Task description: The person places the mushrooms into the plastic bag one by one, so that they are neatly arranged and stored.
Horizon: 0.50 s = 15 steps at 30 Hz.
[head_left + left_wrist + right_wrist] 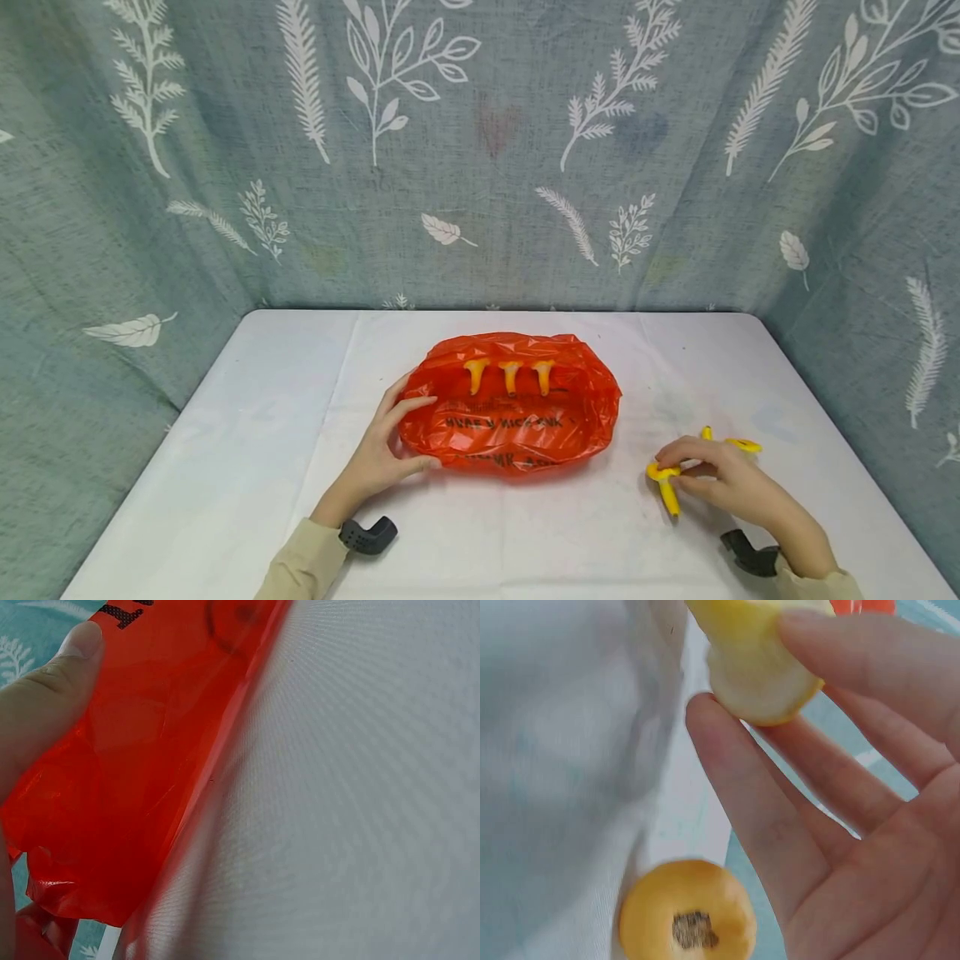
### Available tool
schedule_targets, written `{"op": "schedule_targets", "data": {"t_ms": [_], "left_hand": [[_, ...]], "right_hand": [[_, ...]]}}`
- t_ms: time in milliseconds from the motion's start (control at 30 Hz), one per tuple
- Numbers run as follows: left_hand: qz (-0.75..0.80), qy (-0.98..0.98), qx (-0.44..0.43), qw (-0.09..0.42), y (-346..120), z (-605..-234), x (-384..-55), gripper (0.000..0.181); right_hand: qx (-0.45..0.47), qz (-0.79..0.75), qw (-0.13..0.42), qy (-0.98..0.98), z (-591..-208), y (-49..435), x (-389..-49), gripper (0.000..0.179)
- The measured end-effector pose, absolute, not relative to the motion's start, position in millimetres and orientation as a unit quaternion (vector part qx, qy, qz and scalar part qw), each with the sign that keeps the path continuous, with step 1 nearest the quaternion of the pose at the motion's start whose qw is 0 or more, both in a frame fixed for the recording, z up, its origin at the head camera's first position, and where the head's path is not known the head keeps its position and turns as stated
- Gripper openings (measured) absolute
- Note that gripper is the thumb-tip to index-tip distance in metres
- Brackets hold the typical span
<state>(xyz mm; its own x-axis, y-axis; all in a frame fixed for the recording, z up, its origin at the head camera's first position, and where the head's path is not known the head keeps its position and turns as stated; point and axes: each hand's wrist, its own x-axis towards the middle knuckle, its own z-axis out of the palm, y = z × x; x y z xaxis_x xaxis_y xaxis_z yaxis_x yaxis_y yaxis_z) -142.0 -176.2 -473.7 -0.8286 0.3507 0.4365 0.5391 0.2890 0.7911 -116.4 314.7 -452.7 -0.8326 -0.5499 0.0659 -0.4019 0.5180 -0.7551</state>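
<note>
An open red plastic bag (pixel 510 457) with dark print lies in the middle of the table. My left hand (pixel 384 450) grips its left rim, fingers over the edge and thumb against the outside. Three yellow mushrooms (pixel 511 377) sit in a row inside, near the far wall. At the right, my right hand (pixel 735 479) pinches another yellow mushroom (pixel 668 493) between thumb and fingers, its stem pointing toward me. The right wrist view shows the pale underside of this held mushroom (pixel 769 686).
Just beyond the right hand lie more yellow pieces, a stem-like end (pixel 707 432) and a flat cap (pixel 745 445), partly hidden by the hand. A round yellow cap (pixel 686 907) shows below the fingers. The white table (pixel 225 467) is bordered by a leaf-patterned curtain (pixel 465 250).
</note>
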Motion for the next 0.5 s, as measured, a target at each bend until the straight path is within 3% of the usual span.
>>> {"op": "schedule_targets", "data": {"t_ms": [500], "left_hand": [[-0.545, -0.783, -0.287, 0.085, -175, -475, -143, 0.074]], "right_hand": [[-0.299, -0.508, 0.072, 0.804, -461, 296, -114, 0.02]]}}
